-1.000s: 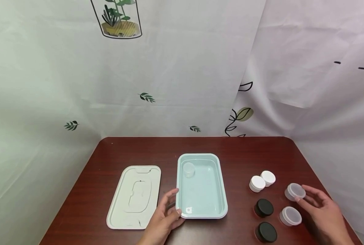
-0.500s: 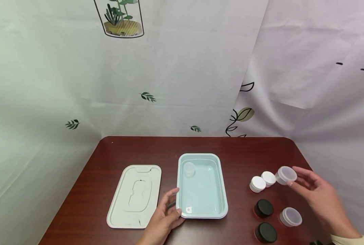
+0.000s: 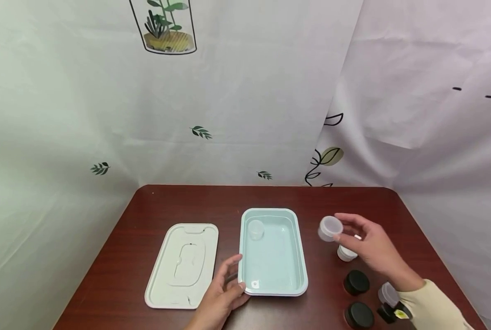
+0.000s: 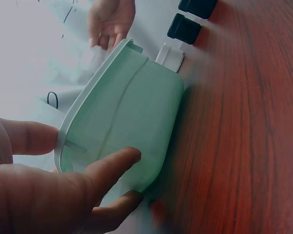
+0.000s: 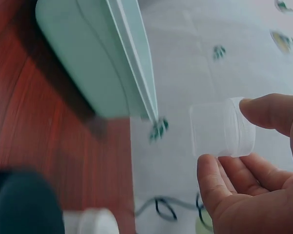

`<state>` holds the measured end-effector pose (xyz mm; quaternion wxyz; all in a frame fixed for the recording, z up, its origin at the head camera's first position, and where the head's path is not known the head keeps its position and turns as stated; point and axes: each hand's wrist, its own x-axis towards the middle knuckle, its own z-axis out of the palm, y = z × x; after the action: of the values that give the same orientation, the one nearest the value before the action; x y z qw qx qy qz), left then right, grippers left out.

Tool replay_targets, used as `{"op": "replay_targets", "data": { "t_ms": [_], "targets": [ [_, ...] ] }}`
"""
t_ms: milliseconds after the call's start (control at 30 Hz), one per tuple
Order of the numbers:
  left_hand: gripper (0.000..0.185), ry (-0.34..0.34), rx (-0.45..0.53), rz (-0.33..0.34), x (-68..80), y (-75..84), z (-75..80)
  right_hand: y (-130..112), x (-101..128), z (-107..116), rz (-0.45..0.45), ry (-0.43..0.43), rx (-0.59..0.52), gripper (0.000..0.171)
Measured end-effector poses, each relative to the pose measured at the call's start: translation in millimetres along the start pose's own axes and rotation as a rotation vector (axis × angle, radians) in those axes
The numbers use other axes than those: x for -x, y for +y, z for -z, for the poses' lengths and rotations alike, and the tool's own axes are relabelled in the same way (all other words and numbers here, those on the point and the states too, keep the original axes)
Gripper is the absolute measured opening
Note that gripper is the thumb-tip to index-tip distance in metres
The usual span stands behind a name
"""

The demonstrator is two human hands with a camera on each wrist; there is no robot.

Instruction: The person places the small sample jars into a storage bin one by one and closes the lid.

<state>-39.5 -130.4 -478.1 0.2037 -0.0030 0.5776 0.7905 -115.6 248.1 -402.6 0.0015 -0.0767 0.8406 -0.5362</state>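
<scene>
One small clear plastic jar with a clear lid (image 3: pixel 329 228) is pinched between the thumb and fingers (image 5: pixel 219 180) of the right hand (image 3: pixel 369 247) and is held in the air just right of the pale green rectangular plastic tray (image 3: pixel 300 256), above the dark red wooden worktop (image 3: pixel 187 201). The tray's near left corner is gripped by the curled fingers (image 4: pixel 112 165) of the left hand (image 3: pixel 222 295), and a second clear jar (image 3: pixel 255 228) is seen in its far left corner. A white flat plastic lid (image 3: pixel 183 263) lies left of the tray, while a white-capped jar (image 3: pixel 345 253) and two black-capped jars (image 3: pixel 356 282) stand on the right.

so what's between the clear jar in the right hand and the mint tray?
Nothing: head view shows only bare table between the clear jar, held by the right hand, and the mint tray.
</scene>
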Motion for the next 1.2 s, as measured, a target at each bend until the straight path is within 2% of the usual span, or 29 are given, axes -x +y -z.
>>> {"op": "replay_targets", "data": {
  "t_ms": [300,700,933,1200],
  "targets": [
    [0.071,0.007,-0.001,0.006,-0.3,-1.3,1.3,-17,-22,-55,0.024,-0.162,-0.191,0.058],
    [0.07,-0.001,0.004,0.006,-1.2,-2.3,2.5,-17,-45,-105,0.035,-0.255,-0.133,0.058],
    [0.07,-0.008,0.012,0.007,0.2,-1.3,2.8,-19,-49,-128,0.0,-0.318,-0.103,0.056],
    [0.069,-0.015,0.013,0.004,0.3,-1.2,2.5,-19,-54,-146,-0.027,-0.322,-0.082,0.053]
  ]
}}
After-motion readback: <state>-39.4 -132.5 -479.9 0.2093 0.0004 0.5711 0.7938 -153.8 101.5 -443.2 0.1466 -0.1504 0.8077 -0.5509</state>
